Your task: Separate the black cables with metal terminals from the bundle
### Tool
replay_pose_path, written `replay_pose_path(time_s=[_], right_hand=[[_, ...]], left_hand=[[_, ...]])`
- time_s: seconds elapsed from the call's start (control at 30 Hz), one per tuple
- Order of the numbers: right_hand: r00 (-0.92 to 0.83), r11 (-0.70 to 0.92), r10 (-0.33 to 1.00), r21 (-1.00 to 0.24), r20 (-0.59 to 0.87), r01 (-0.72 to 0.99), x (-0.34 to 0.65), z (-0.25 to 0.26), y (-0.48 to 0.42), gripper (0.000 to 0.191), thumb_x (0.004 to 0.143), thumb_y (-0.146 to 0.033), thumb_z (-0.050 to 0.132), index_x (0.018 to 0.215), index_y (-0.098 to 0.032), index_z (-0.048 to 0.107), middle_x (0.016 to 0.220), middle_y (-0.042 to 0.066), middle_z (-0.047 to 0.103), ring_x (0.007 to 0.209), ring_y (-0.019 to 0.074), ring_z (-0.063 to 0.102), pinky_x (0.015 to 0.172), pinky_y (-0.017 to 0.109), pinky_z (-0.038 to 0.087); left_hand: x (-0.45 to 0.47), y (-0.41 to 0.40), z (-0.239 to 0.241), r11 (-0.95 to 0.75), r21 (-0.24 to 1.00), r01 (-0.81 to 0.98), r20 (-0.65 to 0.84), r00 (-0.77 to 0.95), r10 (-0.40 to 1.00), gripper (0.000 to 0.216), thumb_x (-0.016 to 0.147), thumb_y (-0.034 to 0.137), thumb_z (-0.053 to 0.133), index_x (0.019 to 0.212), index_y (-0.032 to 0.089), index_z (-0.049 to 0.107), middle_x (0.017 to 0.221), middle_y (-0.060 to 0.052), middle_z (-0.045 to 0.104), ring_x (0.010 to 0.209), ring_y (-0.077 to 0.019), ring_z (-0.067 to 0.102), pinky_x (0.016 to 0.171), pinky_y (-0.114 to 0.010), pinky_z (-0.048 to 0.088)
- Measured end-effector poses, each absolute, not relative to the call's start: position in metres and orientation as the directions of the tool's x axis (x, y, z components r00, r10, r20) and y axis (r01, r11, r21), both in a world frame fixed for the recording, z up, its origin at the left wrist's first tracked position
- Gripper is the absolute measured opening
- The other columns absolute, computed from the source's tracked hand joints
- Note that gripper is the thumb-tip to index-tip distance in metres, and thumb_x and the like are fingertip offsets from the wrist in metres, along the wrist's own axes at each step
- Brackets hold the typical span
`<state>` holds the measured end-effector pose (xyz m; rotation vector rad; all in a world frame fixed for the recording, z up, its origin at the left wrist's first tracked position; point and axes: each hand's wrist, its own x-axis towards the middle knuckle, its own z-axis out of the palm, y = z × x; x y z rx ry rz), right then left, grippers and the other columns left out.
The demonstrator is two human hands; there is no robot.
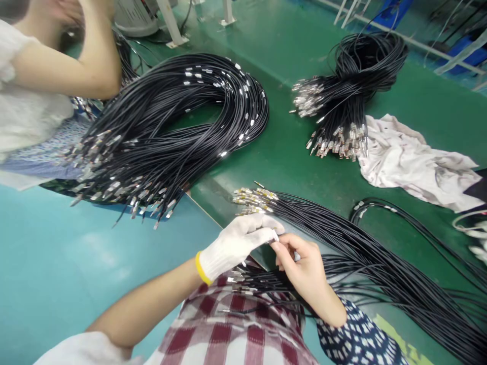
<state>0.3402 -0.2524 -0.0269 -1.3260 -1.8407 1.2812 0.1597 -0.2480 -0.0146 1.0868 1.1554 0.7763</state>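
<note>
My left hand [243,235] wears a white knitted glove with a yellow cuff. Its thumb and fingers pinch a small silvery cable connector [275,235]. My bare right hand [306,261] meets it there, thumb and forefinger closed on the same small piece; its curled fingers partly hide what else is in them. Just beyond the gloved hand lies a bundle of black cables [327,218] with silver and yellowish ends. Below my hands, more loose black cables [262,279] with metal ends rest over the table edge and my checked apron [228,334].
A big looped bundle of black cables [243,106] hangs over the table edge at left, beside a co-worker's arm [72,71]. At the back right sit another coiled bundle [353,76] and a crumpled white cloth [411,157] on the green table [289,45].
</note>
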Motion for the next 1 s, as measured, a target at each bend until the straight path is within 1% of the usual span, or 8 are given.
replay_pose_path(time_s=[0.4,0.6,0.67,0.73,0.8,0.87,0.93,1.0], right_hand=[[-0.325,-0.015,0.938,-0.952,-0.119,0.306,0.339,-0.03,-0.247,0.027,0.091,-0.035,0.064,0.069,-0.019,0.061,0.05,-0.002,0.063,0.042,0.0108,0.057,0.046,0.021,0.045],[-0.329,-0.057,0.935,-0.973,-0.131,0.226,0.338,-0.032,-0.248,0.026,0.091,-0.037,0.065,0.074,-0.018,0.064,0.05,-0.002,0.064,0.04,0.0103,0.056,0.045,0.021,0.046],[-0.367,-0.027,0.923,-0.97,-0.117,0.24,0.337,-0.031,-0.25,0.028,0.094,-0.039,0.061,0.079,-0.017,0.068,0.051,-0.002,0.065,0.04,0.0108,0.057,0.045,0.021,0.047],[-0.517,0.108,0.853,-0.944,-0.073,0.311,0.338,-0.028,-0.252,0.029,0.098,-0.039,0.056,0.089,-0.017,0.072,0.064,0.001,0.072,0.051,0.0128,0.065,0.054,0.023,0.051],[-0.67,0.333,0.742,-0.856,-0.021,0.395,0.343,-0.023,-0.248,0.028,0.098,-0.04,0.055,0.102,-0.02,0.075,0.083,0.004,0.077,0.069,0.0159,0.071,0.067,0.026,0.053],[-0.679,0.5,0.733,-0.706,0.037,0.502,0.352,-0.02,-0.237,0.028,0.096,-0.043,0.06,0.108,-0.022,0.074,0.095,0.006,0.077,0.081,0.0185,0.071,0.074,0.029,0.052],[-0.51,0.494,0.849,-0.545,0.136,0.677,0.364,-0.02,-0.222,0.025,0.095,-0.041,0.061,0.102,-0.021,0.074,0.097,0.007,0.075,0.083,0.0199,0.069,0.076,0.031,0.05],[-0.423,0.464,0.885,-0.339,0.192,0.818,0.375,-0.024,-0.208,0.024,0.089,-0.041,0.069,0.097,-0.018,0.073,0.095,0.009,0.073,0.087,0.0246,0.067,0.071,0.033,0.048]], left_hand=[[0.165,-0.237,0.002,0.346,0.937,0.041,-0.345,0.251,0.904,0.019,0.087,0.022,0.055,0.088,0.014,0.073,0.094,-0.006,0.068,0.087,-0.0166,0.06,0.079,-0.026,0.047],[0.161,-0.24,-0.011,0.369,0.926,-0.073,-0.327,0.332,0.885,0.021,0.091,0.027,0.053,0.093,0.014,0.069,0.086,-0.003,0.063,0.073,-0.0117,0.051,0.07,-0.024,0.043],[0.158,-0.242,-0.012,0.321,0.946,-0.043,-0.292,0.318,0.902,0.025,0.094,0.031,0.049,0.092,0.015,0.068,0.085,-0.003,0.064,0.073,-0.0125,0.051,0.07,-0.025,0.043],[0.154,-0.245,-0.012,0.253,0.963,0.093,-0.268,0.24,0.933,0.029,0.097,0.031,0.043,0.091,0.016,0.067,0.087,-0.003,0.065,0.077,-0.0145,0.055,0.074,-0.027,0.044],[0.15,-0.251,-0.013,0.142,0.934,0.327,-0.2,0.149,0.969,0.029,0.098,0.028,0.041,0.091,0.019,0.067,0.093,-0.003,0.067,0.088,-0.0169,0.059,0.084,-0.029,0.044],[0.147,-0.259,-0.017,-0.022,0.826,0.563,-0.069,0.139,0.988,0.026,0.098,0.026,0.043,0.094,0.021,0.068,0.101,-0.003,0.069,0.1,-0.0188,0.059,0.097,-0.032,0.04],[0.147,-0.271,-0.025,-0.203,0.701,0.684,0.04,0.246,0.968,0.024,0.098,0.027,0.046,0.098,0.022,0.069,0.104,-0.004,0.069,0.102,-0.0199,0.059,0.099,-0.035,0.037],[0.15,-0.283,-0.035,-0.346,0.625,0.7,0.058,0.4,0.915,0.021,0.098,0.026,0.048,0.099,0.022,0.068,0.098,-0.005,0.069,0.094,-0.0193,0.06,0.095,-0.036,0.039]])
